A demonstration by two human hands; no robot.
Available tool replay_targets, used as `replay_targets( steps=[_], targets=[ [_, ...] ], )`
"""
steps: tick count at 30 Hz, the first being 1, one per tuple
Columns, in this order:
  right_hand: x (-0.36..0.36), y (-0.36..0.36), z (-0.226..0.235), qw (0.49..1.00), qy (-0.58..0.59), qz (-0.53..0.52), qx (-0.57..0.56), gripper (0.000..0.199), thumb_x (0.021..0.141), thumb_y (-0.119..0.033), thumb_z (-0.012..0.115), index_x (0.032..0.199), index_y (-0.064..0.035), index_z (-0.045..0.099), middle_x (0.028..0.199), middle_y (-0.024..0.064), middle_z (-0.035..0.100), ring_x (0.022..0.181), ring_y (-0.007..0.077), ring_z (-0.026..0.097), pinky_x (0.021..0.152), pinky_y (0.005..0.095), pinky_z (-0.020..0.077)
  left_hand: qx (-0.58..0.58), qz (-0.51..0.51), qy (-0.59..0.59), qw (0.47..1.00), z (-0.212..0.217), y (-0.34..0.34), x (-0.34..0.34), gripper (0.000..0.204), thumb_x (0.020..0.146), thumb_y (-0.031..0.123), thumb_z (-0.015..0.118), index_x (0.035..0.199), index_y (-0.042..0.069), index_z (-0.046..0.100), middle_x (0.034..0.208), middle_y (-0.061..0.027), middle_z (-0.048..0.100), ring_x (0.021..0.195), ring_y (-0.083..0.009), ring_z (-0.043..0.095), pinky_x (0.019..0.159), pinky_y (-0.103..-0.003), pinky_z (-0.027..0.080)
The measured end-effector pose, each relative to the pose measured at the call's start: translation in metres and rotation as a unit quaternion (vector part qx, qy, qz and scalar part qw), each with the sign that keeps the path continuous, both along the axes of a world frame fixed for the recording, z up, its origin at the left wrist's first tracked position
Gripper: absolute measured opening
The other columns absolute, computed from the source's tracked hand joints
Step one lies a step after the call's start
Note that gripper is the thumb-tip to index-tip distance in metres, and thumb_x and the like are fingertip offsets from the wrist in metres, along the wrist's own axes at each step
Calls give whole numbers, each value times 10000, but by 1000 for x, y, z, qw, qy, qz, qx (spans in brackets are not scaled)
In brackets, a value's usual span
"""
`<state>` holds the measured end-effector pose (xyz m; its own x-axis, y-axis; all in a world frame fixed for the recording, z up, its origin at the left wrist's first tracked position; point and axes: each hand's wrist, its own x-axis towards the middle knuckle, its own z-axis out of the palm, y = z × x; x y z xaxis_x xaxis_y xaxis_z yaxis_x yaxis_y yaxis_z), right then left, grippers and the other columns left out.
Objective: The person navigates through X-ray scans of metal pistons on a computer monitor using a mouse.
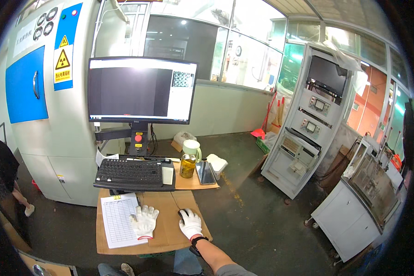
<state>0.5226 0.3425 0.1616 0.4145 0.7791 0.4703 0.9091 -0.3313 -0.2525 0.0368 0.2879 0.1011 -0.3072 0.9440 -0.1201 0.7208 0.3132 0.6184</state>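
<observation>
My right hand point(191, 225), in a white knit glove with a dark band at the wrist, is closed over a dark computer mouse point(182, 213) on the brown cardboard-covered desk point(165, 239). An empty white glove point(145, 221) with a red cuff edge lies to its left, partly over a printed table sheet point(117, 225) held by a yellow clip. No part of my left hand shows. Above the desk, a black keyboard point(131, 173) rests on a raised shelf. Behind it a monitor point(138, 92) displays a mostly dark grey picture with a small patterned inset.
On the shelf stand a green-lidded drink jar point(187, 165) and a dark phone point(205, 172). A red button box point(138, 139) sits below the monitor. A large cabinet point(73, 152) with warning signs is at left, an instrument rack point(299, 133) at right. Someone's leg point(20, 198) shows far left.
</observation>
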Motion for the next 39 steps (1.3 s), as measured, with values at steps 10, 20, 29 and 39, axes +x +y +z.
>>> replay_targets(
  steps=[10, 20, 29, 39],
  targets=[
    [-1, 4, -1, 1000, -22, -10, 9, 427, 782, -234, 632, 1207, -233, 582, 1260, 80, 555, 971, 356, 591, 845, 479, 495, 20, -9, 80, 997, -40, 8, -16, 382, 962, 338, 464, 1027, 28, 677, 981, -216, 681, 889, -396, 638, 785, -450, 499],
    [1, 3, -3, 1000, -10, -9, -9, 420, 809, -259, 608, 1228, -249, 593, 1305, 87, 541, 1007, 362, 587, 860, 495, 483, 41, 0, 45, 998, -23, 7, -8, 399, 960, 361, 438, 970, 49, 687, 933, -227, 680, 864, -419, 640, 779, -476, 503],
    [-2, 5, 1, 1000, -25, -2, -13, 413, 805, -256, 611, 1219, -246, 601, 1304, 96, 542, 1009, 364, 588, 863, 496, 486, 1, -9, 101, 995, -30, 2, -10, 400, 963, 361, 435, 1002, 50, 683, 984, -222, 676, 906, -409, 634, 809, -466, 498],
    [-4, 8, 8, 1000, -6, 6, 3, 474, 770, -255, 641, 1236, -194, 582, 1275, 116, 553, 995, 376, 589, 855, 496, 485, -22, 7, 84, 996, 20, 6, 10, 393, 978, 311, 466, 1101, -14, 649, 1044, -241, 662, 970, -402, 630, 864, -422, 502]
  ],
)
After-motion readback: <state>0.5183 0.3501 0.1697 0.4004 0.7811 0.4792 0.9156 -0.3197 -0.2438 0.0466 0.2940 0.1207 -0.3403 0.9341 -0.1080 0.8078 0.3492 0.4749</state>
